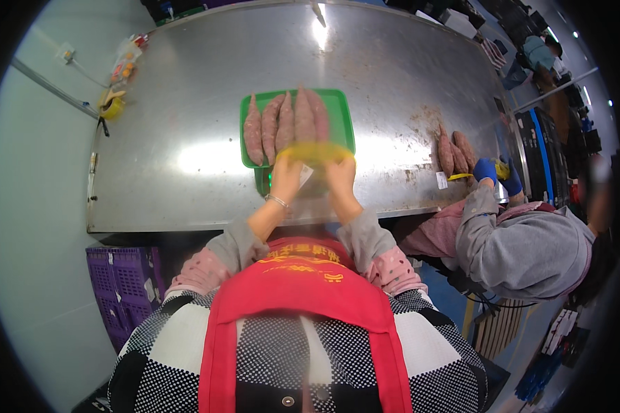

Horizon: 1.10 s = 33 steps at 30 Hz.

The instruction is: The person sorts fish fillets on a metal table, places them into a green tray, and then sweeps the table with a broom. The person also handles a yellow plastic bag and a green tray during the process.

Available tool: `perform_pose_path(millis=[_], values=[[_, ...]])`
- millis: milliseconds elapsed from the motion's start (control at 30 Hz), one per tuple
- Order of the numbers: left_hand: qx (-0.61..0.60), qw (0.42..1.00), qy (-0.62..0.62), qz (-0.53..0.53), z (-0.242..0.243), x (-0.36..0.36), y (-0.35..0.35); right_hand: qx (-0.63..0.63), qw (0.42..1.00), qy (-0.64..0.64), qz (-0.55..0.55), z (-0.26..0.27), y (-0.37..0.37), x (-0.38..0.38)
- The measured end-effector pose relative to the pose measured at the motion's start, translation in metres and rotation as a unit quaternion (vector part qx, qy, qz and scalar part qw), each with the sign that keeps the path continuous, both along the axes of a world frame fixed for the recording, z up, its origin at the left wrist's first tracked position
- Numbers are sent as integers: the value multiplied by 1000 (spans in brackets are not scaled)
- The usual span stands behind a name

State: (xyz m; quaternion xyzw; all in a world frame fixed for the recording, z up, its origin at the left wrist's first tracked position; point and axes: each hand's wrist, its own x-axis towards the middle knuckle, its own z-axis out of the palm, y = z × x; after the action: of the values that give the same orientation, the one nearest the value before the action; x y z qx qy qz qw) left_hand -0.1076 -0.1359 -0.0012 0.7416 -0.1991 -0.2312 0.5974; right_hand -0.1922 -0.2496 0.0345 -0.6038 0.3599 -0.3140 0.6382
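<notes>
A green tray (341,116) holds several sweet potatoes (285,121), lying side by side towards its left and middle. The tray sits on a device with a green lit display, partly hidden by my arms. Just over the tray's near edge, my left hand (287,173) and my right hand (340,173) grip a yellow mesh net bag (316,151) between them, blurred by motion. A white tag (305,175) with writing hangs beside my left hand. The lower ends of some sweet potatoes are hidden behind the net.
The steel table (196,113) extends to both sides. On the right, a co-worker's blue-gloved hands (485,170) are beside more sweet potatoes (445,152) and a tagged yellow net. A tape roll (112,107) lies at the left edge. Purple crates (124,284) stand below left.
</notes>
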Motion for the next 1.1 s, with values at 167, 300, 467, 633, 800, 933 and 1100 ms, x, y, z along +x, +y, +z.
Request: perform_pose_path(millis=[167,300,467,633,800,933,1100], values=[[-71,966,244,-40,35,18,-21,-56,998,16,9,-30,-35,23],[-22,951,297,-79,51,30,-39,122,984,14,125,-12,-63,35],[-100,944,285,-132,42,32,-52,238,943,-49,227,12,-83,18],[-63,973,71,-213,70,15,2,109,965,-86,221,37,-50,-17],[-276,904,268,-185,115,-1,71,168,927,-122,313,96,13,-43],[-402,808,424,-75,117,-30,125,196,886,-160,388,88,77,-31],[-552,685,476,-9,91,-21,195,183,833,-134,505,106,113,18]])
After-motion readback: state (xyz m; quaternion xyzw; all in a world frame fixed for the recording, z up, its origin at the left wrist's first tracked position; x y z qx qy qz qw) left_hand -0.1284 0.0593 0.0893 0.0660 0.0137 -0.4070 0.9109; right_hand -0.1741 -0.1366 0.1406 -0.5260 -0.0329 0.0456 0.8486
